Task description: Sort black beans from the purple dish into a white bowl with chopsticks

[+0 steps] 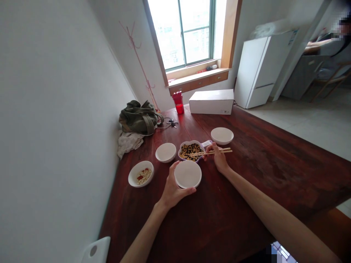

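Note:
My left hand (174,190) grips a small white bowl (188,174) by its side, thumb along the near edge and fingers round the far left; no contents show in it. In my right hand (217,156) is a pair of chopsticks (225,150), their tips among the mixed yellow and dark beans (191,150) in a purple-rimmed, scalloped dish (179,153). That dish sits just beyond the held bowl. To the left stand a plain white bowl (166,152) and another bowl (132,176) with pale and red pieces. A further white bowl (222,135) is beyond my right hand.
At the table's (263,175) far side are a green bag (139,117), keys (172,123), a red cup (178,102) and a long white box (211,101). A wall runs along the left. Beyond stand a fridge (255,69) and, far right, a seated person (337,51).

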A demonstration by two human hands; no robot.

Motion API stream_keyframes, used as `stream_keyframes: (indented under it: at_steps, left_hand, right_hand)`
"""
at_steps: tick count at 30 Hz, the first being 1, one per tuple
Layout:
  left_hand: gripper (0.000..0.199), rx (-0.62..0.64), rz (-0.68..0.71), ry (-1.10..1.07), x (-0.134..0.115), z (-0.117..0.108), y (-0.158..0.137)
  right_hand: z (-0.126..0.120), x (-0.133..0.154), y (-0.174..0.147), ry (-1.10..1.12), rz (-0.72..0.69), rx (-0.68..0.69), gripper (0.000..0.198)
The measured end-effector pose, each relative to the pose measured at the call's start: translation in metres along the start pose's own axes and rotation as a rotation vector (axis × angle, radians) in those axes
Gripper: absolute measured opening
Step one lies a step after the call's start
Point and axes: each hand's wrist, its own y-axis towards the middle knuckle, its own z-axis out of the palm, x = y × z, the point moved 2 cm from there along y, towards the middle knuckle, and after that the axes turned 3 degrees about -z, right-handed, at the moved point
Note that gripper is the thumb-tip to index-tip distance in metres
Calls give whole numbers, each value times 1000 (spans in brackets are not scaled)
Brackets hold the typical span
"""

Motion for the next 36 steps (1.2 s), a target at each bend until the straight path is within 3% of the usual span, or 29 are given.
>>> stream_keyframes:
  at_steps: [12, 25, 36]
  left_hand:
    - [128, 29, 23, -15, -5, 0, -5]
    - [124, 44, -11, 4, 4, 5, -10]
    - [123, 62, -59, 3, -6, 5, -10]
  right_hand:
    - [4, 5, -4, -39, 81, 3, 61]
    - [9, 12, -8, -118, 54, 17, 61]
    - [7, 16, -8, -268, -17, -28, 66]
